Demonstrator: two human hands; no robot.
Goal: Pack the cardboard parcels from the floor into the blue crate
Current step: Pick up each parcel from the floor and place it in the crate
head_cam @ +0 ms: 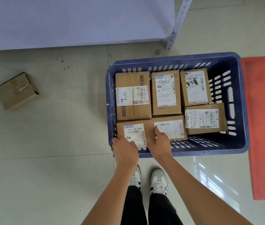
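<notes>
Both hands were on a parcel (135, 129) in the near-left corner of the blue crate (240, 101).

It lay label-up, tight against the crate wall and a neighbouring box, likely so the boxes would pack in flat rows without gaps; five other parcels (166, 93) lay the same way, with bare crate bottom along the near right. Both arms reached straight down and forward. The left hand (125, 149) gripped the parcel's near-left edge, fingers curled round the side. The right hand (160, 144) sat at its right end, index finger (157, 131) stretched flat along the seam with the next box; whether its other fingers clasped anything could not be told. One last parcel (15, 91) waited on the floor (55, 135), well apart to the left.
</notes>
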